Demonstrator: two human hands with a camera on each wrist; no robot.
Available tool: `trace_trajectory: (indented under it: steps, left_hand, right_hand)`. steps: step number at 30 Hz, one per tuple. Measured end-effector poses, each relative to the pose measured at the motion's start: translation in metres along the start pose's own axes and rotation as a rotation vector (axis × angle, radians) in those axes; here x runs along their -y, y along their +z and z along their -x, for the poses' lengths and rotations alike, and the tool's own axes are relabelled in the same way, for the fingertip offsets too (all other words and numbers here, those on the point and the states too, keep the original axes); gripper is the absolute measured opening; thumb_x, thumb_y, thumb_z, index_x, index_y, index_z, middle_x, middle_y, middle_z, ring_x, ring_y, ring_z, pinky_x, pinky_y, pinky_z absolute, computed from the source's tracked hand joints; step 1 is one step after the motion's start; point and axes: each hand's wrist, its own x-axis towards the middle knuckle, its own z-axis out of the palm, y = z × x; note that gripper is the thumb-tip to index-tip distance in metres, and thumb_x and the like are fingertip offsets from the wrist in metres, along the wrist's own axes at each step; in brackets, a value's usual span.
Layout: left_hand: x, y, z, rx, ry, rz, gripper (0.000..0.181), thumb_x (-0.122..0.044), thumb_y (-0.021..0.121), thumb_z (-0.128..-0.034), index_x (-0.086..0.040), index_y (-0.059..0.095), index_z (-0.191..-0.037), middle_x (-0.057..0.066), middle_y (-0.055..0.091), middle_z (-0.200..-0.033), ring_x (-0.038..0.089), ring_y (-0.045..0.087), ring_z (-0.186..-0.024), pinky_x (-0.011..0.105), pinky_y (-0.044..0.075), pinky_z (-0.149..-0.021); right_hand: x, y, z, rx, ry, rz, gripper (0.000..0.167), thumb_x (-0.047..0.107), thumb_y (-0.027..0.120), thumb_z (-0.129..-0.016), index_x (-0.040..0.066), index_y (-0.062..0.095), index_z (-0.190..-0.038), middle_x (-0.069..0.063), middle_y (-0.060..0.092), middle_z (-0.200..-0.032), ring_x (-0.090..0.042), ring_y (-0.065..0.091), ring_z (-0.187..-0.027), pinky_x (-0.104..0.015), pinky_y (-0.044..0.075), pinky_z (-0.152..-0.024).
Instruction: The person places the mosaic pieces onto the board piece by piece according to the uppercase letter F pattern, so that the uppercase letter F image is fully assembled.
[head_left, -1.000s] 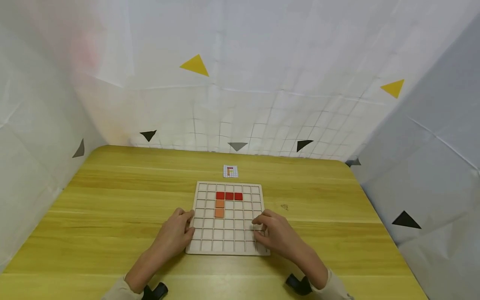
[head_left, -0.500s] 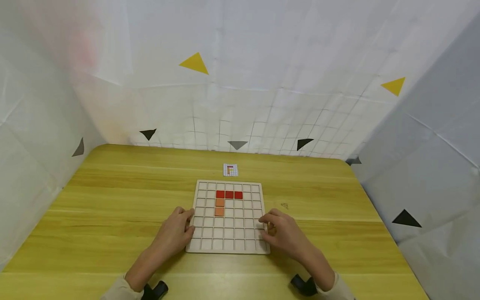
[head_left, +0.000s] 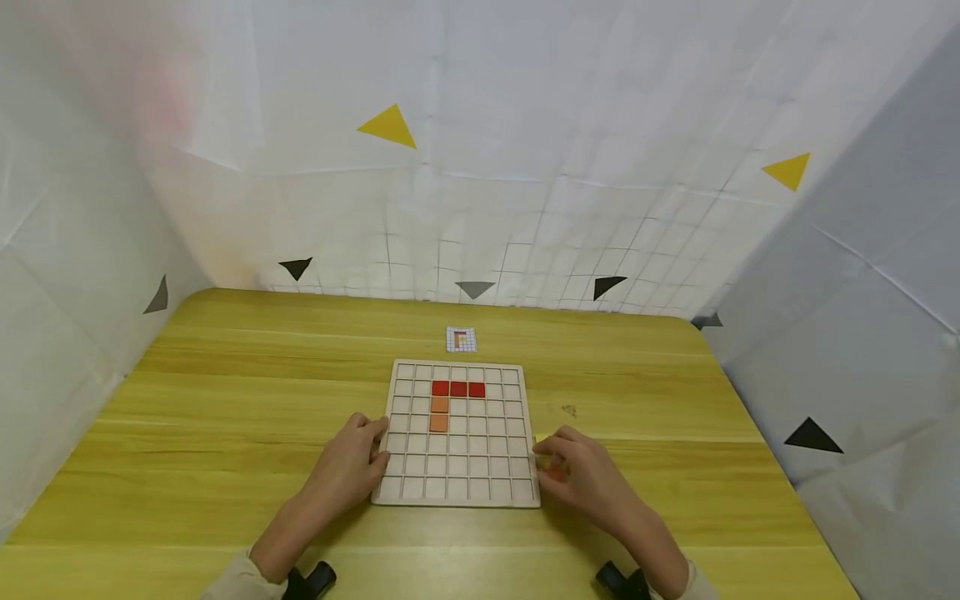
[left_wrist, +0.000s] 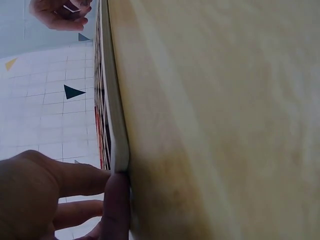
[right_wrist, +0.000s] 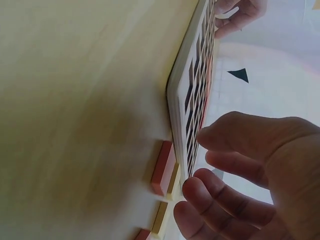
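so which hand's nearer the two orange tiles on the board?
Left. The left hand is at the left edge of the board, near the orange tiles; the right hand is beyond the right edge, farther off.

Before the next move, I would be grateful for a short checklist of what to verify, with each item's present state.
1. Board steadied: ok, the left hand touches its left edge.
2. Placed tiles in their squares: ok, three red tiles in a row, two orange tiles below the leftmost.
3. Pattern card uncovered: ok, it lies beyond the board.
4. Layout so far matching the card exactly: cannot tell, its print is too small.
5. Loose tiles at hand: ok, beside the board's right edge, near the right hand.
6. Tile in the right hand: not ok, none shows between thumb and fingers.
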Motion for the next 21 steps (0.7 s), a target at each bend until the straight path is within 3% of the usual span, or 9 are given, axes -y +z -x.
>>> trace_trajectory:
  steps: [9, 14, 21]
  left_hand:
    - [0.0, 0.0, 0.0, 0.004, -0.009, 0.009, 0.048, -0.001, 0.073, -0.0856, 0.008, 0.061, -0.131, 0.006, 0.048, -0.09, 0.015, 0.043, -0.069, 0.027, 0.037, -0.056]
    - [0.0, -0.001, 0.0, 0.006, -0.008, 0.012, 0.048, -0.001, 0.073, -0.0856, 0.008, 0.061, -0.131, 0.006, 0.048, -0.091, 0.015, 0.043, -0.069, 0.027, 0.037, -0.056]
    - [0.0, -0.001, 0.0, 0.008, -0.009, 0.014, 0.048, -0.002, 0.073, -0.0858, 0.008, 0.06, -0.132, 0.006, 0.049, -0.091, 0.015, 0.043, -0.069, 0.027, 0.037, -0.056]
  right_hand:
    - [-0.008, -0.003, 0.01, 0.013, 0.013, 0.064, 0.026, 0.006, 0.084, -0.073, 0.009, 0.077, -0.098, 0.004, 0.059, -0.085, -0.01, 0.054, -0.071, -0.024, 0.047, -0.061]
    - [-0.008, -0.004, 0.013, 0.052, 0.057, 0.096, 0.026, 0.008, 0.084, -0.072, 0.017, 0.075, -0.094, 0.008, 0.055, -0.081, -0.01, 0.05, -0.069, -0.024, 0.043, -0.059]
    - [-0.01, -0.001, 0.014, 0.072, 0.069, 0.079, 0.027, 0.005, 0.081, -0.07, 0.018, 0.074, -0.092, 0.009, 0.054, -0.081, -0.008, 0.05, -0.069, -0.024, 0.043, -0.059]
